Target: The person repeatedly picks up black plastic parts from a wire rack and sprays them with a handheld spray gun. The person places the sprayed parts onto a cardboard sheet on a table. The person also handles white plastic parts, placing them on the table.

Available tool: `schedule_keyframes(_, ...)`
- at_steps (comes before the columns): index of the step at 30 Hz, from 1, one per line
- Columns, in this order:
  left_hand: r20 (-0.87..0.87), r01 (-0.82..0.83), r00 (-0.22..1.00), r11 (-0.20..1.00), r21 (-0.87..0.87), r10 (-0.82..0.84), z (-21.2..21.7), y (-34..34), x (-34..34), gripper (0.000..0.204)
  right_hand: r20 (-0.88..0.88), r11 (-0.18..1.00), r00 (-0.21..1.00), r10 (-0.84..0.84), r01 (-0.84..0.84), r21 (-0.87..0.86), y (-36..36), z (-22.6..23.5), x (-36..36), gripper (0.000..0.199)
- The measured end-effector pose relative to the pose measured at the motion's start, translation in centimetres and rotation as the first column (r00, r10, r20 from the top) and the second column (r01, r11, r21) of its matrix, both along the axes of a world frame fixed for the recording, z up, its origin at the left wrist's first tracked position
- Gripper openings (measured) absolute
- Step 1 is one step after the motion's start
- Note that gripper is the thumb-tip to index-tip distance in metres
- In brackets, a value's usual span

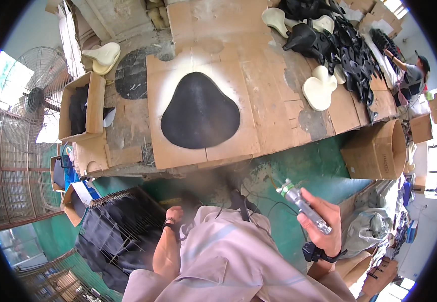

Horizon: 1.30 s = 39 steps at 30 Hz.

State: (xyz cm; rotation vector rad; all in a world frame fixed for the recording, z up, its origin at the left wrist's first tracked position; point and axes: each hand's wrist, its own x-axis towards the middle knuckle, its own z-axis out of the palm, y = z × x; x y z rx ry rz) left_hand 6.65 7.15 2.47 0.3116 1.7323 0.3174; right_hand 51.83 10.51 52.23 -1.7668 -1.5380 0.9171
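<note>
A spray gun (303,205), silver with a green part near its nozzle, sits in my right hand (324,221). My fingers are wrapped round it, and its nozzle points up and left toward the workbench. Down beside my lap, left of the apron, my left hand (174,214) is curled closed with nothing visible in it. On the bench in front of me, a black triangular saddle cover (199,113) with rounded corners lies flat on a cardboard sheet (170,160). Pale overspray (188,63) marks the cardboard round its top and upper sides.
Black saddle parts (319,43) heap at the bench's back right, near cream saddle pads (320,89). An open carton (82,108) and a caged fan (37,98) stand left. Black sheets drape a wire rack (117,226). A large carton (374,150) stands right; a person (412,78) works beyond.
</note>
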Motion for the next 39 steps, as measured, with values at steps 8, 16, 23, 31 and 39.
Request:
schedule_keyframes(8, -0.062, 0.021, 0.998, 0.933, 0.359, 0.002, 1.6, 5.7, 0.9, 0.024, 0.028, 0.997, 0.998, -0.058, 0.056, 0.046, -0.3, -1.1, 0.4, 0.049)
schedule_keyframes(16, -0.411, 0.293, 0.909, 0.588, 0.753, 0.074, 6.6, 19.0, 6.5, 0.018, -0.084, 0.984, 0.985, 0.148, -0.155, -0.09, -1.3, -2.1, -1.3, 0.054)
schedule_keyframes(23, -0.763, 0.514, 0.645, 0.718, 0.469, 0.037, 8.8, 27.5, 11.2, 0.034, -0.013, 0.998, 0.998, -0.061, 0.06, -0.036, -2.8, -1.9, -0.2, 0.051)
schedule_keyframes(31, -0.818, 0.606, 0.574, 0.657, 0.448, 0.028, 10.1, 29.0, 12.3, 0.028, 0.004, 0.983, 0.983, -0.182, 0.182, -0.009, -3.7, -3.2, 1.4, 0.052)
schedule_keyframes(39, 0.646, -0.759, 0.571, 0.626, 0.18, 0.507, 8.5, 33.7, 13.1, 0.021, -0.087, 0.997, 0.993, -0.077, 0.078, -0.001, -1.2, -6.7, 1.4, 0.058)
